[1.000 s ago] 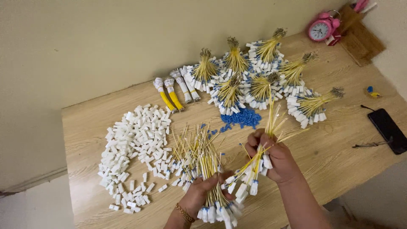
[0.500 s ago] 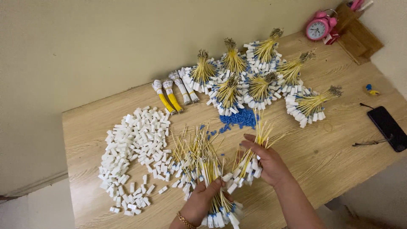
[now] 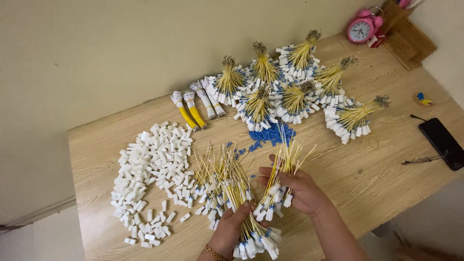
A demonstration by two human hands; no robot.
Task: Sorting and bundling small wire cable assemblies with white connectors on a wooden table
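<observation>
Right now each grip is closed round its own bundle of yellow wires: the right hand (image 3: 297, 191) holds a small bunch (image 3: 280, 181) upright, just right of the left hand (image 3: 237, 227) and its fuller bundle (image 3: 249, 220), connectors downward.

connectors (image 3: 150, 179) left | loose wires (image 3: 220, 176) middle | bundles (image 3: 290, 92) behind, perhaps touching
</observation>
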